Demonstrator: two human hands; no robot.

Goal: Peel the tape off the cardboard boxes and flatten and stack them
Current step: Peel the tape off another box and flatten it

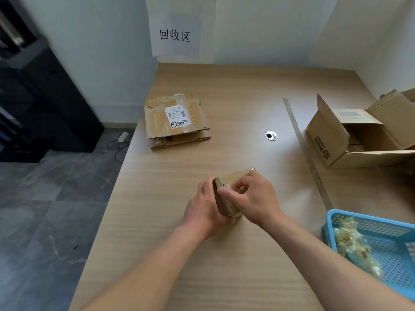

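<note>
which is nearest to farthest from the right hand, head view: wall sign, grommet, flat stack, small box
1. small box, pinched by the right hand
2. grommet, just beyond, mid table
3. flat stack, far left
4. wall sign, on the back wall

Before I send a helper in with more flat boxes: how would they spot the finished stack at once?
Find the wooden table under the paper sign on the wall. Toward its far left edge lies the stack of flattened boxes. Unlike the open box on the right, it lies flat, and its top sheet bears a white label with handwriting.
</note>
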